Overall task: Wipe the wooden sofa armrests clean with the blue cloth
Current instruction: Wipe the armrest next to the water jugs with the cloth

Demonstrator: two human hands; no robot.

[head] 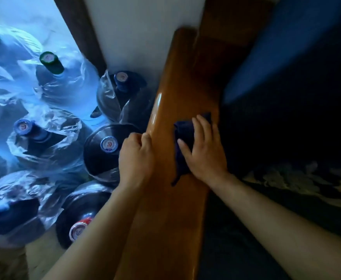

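Note:
A glossy brown wooden armrest (pixel 171 98) runs from the bottom middle up to the top of the head view. On its right half lies a dark blue cloth (pixel 182 134), crumpled, with one corner trailing toward me. My right hand (pixel 204 152) presses flat on the cloth, fingers spread over it. My left hand (pixel 137 156) curls over the armrest's left edge, its fingers closed around the rim.
Several large water bottles (pixel 103 150) wrapped in clear plastic stand on the floor just left of the armrest. A white wall (pixel 141 37) rises behind them. On the right are the dark sofa seat (pixel 286 138) and a blue cushion (pixel 286 47).

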